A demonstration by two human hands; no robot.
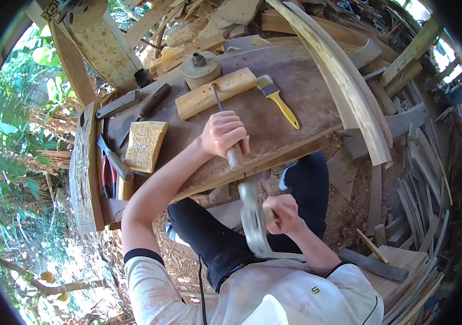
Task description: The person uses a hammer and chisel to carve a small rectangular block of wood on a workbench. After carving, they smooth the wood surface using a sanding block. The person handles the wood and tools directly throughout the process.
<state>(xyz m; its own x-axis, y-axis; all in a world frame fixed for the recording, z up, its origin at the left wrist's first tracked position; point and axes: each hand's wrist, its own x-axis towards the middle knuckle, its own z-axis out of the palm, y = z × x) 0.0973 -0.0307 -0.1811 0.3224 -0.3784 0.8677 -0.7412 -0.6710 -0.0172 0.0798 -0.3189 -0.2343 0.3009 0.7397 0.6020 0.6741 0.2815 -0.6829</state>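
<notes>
My left hand [225, 134] is closed around a chisel [234, 156] with a wooden handle. Its thin metal shaft reaches forward, and the tip meets a pale wooden block [193, 104] lying on the bench. Below the handle's butt end, over my lap, my right hand [284, 214] grips a mallet [252, 216]. Motion smears the mallet, so its exact shape is unclear. Right of the block lies a paintbrush [282, 108] with a yellow handle. A small carved wooden piece [146, 146] rests left of my left forearm.
On the wooden bench [296, 70] stand a round weight-like object [200, 69] behind the block and, leftward, a dark-handled tool [154, 101], a hammer [115, 161] and red-handled pliers [106, 176]. Long curved planks [350, 86] lean across its right side. Wood scraps crowd the right floor.
</notes>
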